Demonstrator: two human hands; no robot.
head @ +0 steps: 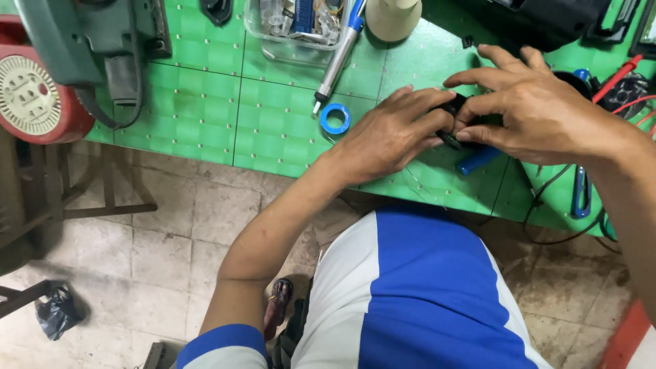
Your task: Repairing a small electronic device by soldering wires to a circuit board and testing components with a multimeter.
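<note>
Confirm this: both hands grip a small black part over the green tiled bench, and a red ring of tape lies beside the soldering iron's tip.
Not quite. The head view shows the ring of tape is blue, not red. Left hand and right hand do grip the small black part over the green tiled bench, by the soldering iron.

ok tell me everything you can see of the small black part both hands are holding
The small black part is mostly hidden between the left hand and the right hand. Only dark, hard-looking slivers, plastic by the look, show between the fingertips. It is pinched from both sides just above the green tabletop, with a blue cylindrical object lying just below it. Its full shape cannot be told.
</note>
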